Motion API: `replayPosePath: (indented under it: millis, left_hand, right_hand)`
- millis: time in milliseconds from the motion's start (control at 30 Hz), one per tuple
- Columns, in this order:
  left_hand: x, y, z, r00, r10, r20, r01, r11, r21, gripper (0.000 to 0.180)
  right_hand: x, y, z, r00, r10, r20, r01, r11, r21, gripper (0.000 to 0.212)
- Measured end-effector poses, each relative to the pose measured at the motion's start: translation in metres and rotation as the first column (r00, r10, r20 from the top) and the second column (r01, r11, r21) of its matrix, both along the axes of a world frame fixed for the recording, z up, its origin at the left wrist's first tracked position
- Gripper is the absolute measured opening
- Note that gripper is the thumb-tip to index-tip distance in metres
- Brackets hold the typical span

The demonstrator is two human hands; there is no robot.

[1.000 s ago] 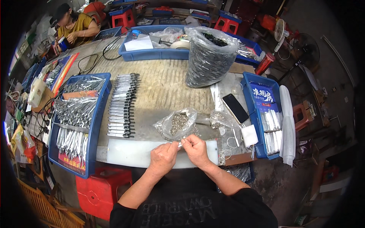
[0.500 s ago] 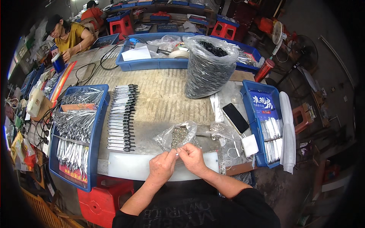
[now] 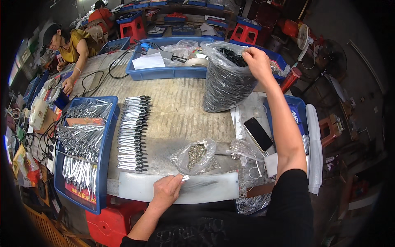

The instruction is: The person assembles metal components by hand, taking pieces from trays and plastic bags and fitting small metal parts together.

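My left hand [image 3: 168,190] is closed over the white strip at the near edge of the table. Between its thumb and finger sits a small whitish metal piece [image 3: 185,178], too small to name. My right hand [image 3: 258,61] is stretched far forward to the mouth of a large clear plastic bag [image 3: 227,88] filled with black parts [image 3: 233,57]. Its fingers are curled at the bag's right rim, and their tips are partly hidden. Just beyond my left hand, a small clear bag of tiny metal parts [image 3: 196,154] lies open.
Rows of silver pen-like rods [image 3: 132,133] lie left of centre, beside a blue tray [image 3: 108,152] of metal rods. A phone [image 3: 258,133] rests at right near another blue tray [image 3: 297,103]. Behind the bag stands a blue bin [image 3: 168,73]. A co-worker [image 3: 80,47] sits far left.
My right hand has left my left hand and moved forward to the big bag's mouth. My left hand has shifted slightly left and down, keeping the small piece. The co-worker leans forward.
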State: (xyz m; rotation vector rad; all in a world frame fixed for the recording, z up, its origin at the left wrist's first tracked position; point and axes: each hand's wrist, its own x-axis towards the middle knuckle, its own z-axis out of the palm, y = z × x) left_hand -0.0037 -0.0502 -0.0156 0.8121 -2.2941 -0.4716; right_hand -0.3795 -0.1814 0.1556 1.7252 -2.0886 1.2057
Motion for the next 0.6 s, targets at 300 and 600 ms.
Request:
replayPosePath:
  millis: [300, 600]
  left_hand:
    - [-0.003, -0.001, 0.002, 0.996, -0.090, -0.026, 0.091, 0.994, 0.054, 0.018]
    - [-0.006, 0.000, 0.004, 0.987, -0.149, -0.055, 0.152, 0.987, 0.057, 0.023]
  right_hand:
    - [-0.020, -0.070, -0.017, 0.966, 0.167, -0.200, 0.016, 0.729, 0.684, 0.035]
    - [-0.023, -0.060, -0.015, 0.969, 0.130, -0.210, 0.012, 0.824, 0.566, 0.027]
